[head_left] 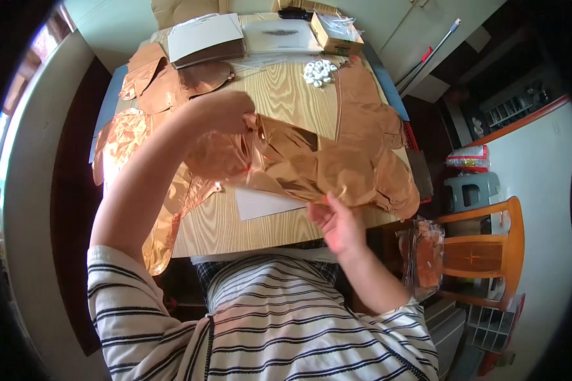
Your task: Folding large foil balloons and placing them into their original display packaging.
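A shiny copper-coloured foil balloon (pixel 292 159), flat and creased, is stretched between my hands above the table. My left hand (pixel 232 108) is closed on its upper left edge, the wrist bent and the fingers partly hidden. At the lower edge, my right hand (pixel 340 225) pinches the foil with the thumb on top and the other fingers loosely curled. Beneath the foil, a white card (pixel 267 204) lies partly covered. More flat copper foil balloons (pixel 368 108) are spread along the right side of the table, and others (pixel 165 82) lie on the left.
At the back of the wooden table (pixel 203 238) stand a stack of white cards (pixel 206 38), clear plastic bags (pixel 279 37) and a cardboard box (pixel 337 35). Small white coils (pixel 319 73) lie in front of the box. A wooden chair (pixel 483 247) holds wrapped copper packets (pixel 426 254) at right.
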Demonstrator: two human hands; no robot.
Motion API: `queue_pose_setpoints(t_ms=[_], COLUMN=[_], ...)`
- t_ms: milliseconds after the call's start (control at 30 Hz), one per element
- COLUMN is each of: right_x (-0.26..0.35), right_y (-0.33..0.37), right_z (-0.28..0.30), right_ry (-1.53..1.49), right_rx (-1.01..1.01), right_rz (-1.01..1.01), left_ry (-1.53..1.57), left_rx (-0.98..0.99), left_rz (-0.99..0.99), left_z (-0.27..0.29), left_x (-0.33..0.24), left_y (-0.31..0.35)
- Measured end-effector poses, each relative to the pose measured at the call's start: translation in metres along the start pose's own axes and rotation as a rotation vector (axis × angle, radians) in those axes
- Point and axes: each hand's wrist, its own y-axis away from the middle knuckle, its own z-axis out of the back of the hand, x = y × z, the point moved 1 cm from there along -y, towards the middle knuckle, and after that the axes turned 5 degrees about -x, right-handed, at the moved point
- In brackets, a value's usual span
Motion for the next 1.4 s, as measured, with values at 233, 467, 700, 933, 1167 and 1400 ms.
queue_pose_setpoints(t_ms=[233, 467, 700, 933, 1167, 1400], right_x=[-0.035, 0.049, 0.037, -0.004, 0.019, 0.019], right_y=[0.047, 0.033, -0.017, 0.02, -0.022, -0.034], right_z=[-0.026, -0.019, 0.009, -0.009, -0.021, -0.049], right_ry=[0.187, 1.257, 1.938, 1.971, 1.552, 1.718], right_rx=[0.353, 0.541, 0.493, 0.423, 0.354, 0.368], right_rz=[-0.551, 0.883, 1.175, 1.062, 1.252, 1.271], left_ry=[-0.457, -0.116, -0.091, -0.09, -0.201, -0.175], left_rx=[-0.379, -0.773, -0.539, -0.459, -0.451, -0.601], left_rz=[-0.17, -0.002, 0.273, 0.184, 0.169, 0.108], left_z=[-0.049, -0.083, -0.125, -0.118, -0.115, -0.112], left_x=[-0.005, -0.019, -0.021, 0.026, 0.034, 0.044], left_y=[-0.042, 0.029, 0.072, 0.028, -0.006, -0.023])
